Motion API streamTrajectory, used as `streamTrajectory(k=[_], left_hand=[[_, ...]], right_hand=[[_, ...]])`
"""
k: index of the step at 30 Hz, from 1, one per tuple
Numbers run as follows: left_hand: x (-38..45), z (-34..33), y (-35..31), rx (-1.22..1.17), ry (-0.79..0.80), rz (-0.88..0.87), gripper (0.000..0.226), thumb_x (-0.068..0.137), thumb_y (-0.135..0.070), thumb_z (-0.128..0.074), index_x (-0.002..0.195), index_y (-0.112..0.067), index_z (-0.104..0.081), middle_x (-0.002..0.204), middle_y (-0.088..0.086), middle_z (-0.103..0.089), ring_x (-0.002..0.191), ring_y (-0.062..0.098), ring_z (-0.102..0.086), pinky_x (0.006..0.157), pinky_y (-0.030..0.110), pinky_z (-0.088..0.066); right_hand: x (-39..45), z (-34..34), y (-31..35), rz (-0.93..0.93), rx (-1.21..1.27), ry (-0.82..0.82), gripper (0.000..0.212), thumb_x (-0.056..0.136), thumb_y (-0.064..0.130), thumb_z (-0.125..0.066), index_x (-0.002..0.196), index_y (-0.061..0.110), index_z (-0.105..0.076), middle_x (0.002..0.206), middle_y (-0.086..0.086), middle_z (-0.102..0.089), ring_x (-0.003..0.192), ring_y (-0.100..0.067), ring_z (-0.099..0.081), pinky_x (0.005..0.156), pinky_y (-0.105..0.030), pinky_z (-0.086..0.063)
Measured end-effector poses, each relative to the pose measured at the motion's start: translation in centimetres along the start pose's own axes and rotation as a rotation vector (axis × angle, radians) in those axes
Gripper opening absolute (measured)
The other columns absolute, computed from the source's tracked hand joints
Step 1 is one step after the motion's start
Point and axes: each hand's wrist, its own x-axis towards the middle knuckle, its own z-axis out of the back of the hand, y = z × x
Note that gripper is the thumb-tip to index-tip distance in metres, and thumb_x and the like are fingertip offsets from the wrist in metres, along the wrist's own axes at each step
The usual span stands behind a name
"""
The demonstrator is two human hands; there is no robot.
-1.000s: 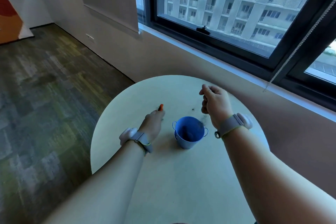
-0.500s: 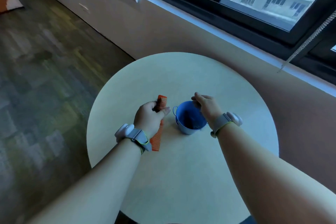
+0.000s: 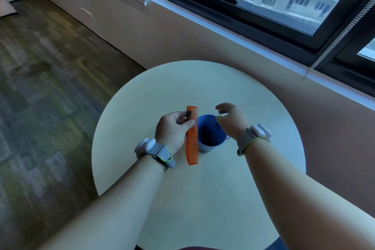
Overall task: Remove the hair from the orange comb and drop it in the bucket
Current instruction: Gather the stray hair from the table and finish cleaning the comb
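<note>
Left hand (image 3: 172, 130) hides comb (image 3: 192, 142) middle; comb and right hand (image 3: 231, 121) cover bucket (image 3: 209, 138) rim.
</note>
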Motion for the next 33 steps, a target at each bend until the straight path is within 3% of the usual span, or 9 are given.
streamTrajectory(k=[3,6,9,11,15,19,24,29,33], left_hand=[[-0.2,-0.3,-0.6,-0.039,-0.056,-0.003,0.016,0.081,-0.023,-0.081,0.089,-0.021,-0.068,0.079,0.0,-0.076,0.075,0.021,-0.074,0.072,0.048,-0.062],[-0.3,-0.6,-0.8,-0.031,-0.066,-0.027,0.014,0.08,-0.027,-0.081,0.086,-0.021,-0.069,0.077,-0.001,-0.076,0.076,0.021,-0.074,0.075,0.049,-0.061],[-0.7,-1.0,-1.0,0.018,-0.096,-0.07,0.01,0.082,-0.026,-0.08,0.086,-0.022,-0.072,0.076,-0.006,-0.076,0.074,0.016,-0.073,0.075,0.042,-0.061],[-1.2,-1.2,-1.2,0.067,-0.132,-0.119,0.007,0.083,-0.027,-0.079,0.086,-0.021,-0.075,0.073,-0.008,-0.075,0.072,0.012,-0.072,0.072,0.034,-0.059],[-1.9,-1.5,-1.7,0.075,-0.159,-0.146,0.004,0.086,-0.023,-0.075,0.084,-0.02,-0.076,0.071,-0.008,-0.074,0.07,0.011,-0.071,0.067,0.026,-0.056],[-3.1,-2.2,-2.6,-0.078,-0.118,-0.111,0.009,0.093,-0.01,-0.065,0.086,-0.011,-0.07,0.069,0.005,-0.073,0.064,0.02,-0.072,0.061,0.034,-0.062],[-3.7,-2.4,-3.4,-0.177,-0.062,-0.115,0.012,0.098,-0.01,-0.058,0.09,-0.011,-0.067,0.077,0.007,-0.067,0.075,0.022,-0.07,0.061,0.039,-0.063],[-4.1,-1.9,-4.1,-0.224,-0.021,-0.078,0.012,0.103,-0.015,-0.049,0.096,-0.012,-0.059,0.084,0.006,-0.062,0.065,0.019,-0.068,0.056,0.04,-0.061],[-3.8,-1.3,-3.9,-0.325,-0.026,0.062,0.011,0.101,-0.016,-0.052,0.097,-0.011,-0.06,0.083,0.008,-0.065,0.058,0.02,-0.067,0.053,0.035,-0.058]], right_hand=[[-1.8,-0.4,0.9,0.032,0.197,0.072,0.013,0.085,0.032,-0.066,0.098,0.031,-0.071,0.103,0.0,-0.069,0.088,-0.021,-0.067,0.081,-0.037,-0.056],[-3.2,-1.1,1.2,0.028,0.215,0.12,0.019,0.094,0.027,-0.062,0.109,0.021,-0.07,0.11,0.0,-0.066,0.104,-0.016,-0.06,0.095,-0.034,-0.047],[-3.9,-1.4,0.6,0.035,0.031,0.089,0.03,0.093,0.019,-0.054,0.12,0.024,-0.066,0.126,0.001,-0.064,0.118,-0.017,-0.057,0.103,-0.033,-0.044],[-4.1,-1.1,0.5,0.018,0.073,0.075,0.037,0.089,0.011,-0.049,0.117,0.028,-0.065,0.127,-0.001,-0.065,0.122,-0.019,-0.058,0.104,-0.036,-0.045],[-5.6,0.2,1.5,0.07,0.25,-0.009,0.032,0.088,0.013,-0.053,0.111,0.029,-0.068,0.128,0.001,-0.054,0.116,-0.014,-0.052,0.091,-0.023,-0.043],[-7.4,0.5,2.7,0.147,0.362,-0.041,0.013,0.097,0.031,-0.057,0.099,0.033,-0.07,0.119,-0.002,-0.058,0.111,-0.013,-0.056,0.099,-0.039,-0.045],[-8.6,0.5,3.5,0.111,0.67,0.062,0.02,0.098,0.017,-0.056,0.104,0.031,-0.07,0.107,0.002,-0.071,0.094,-0.001,-0.064,0.08,-0.026,-0.049],[-8.1,0.3,3.2,0.156,0.458,-0.099,0.009,0.093,0.024,-0.066,0.098,0.029,-0.073,0.092,0.003,-0.075,0.09,-0.012,-0.07,0.078,-0.027,-0.053],[-7.2,0.8,3.5,0.157,0.366,-0.124,0.014,0.093,0.016,-0.065,0.093,0.029,-0.071,0.097,0.004,-0.075,0.093,-0.014,-0.069,0.091,-0.038,-0.055]])
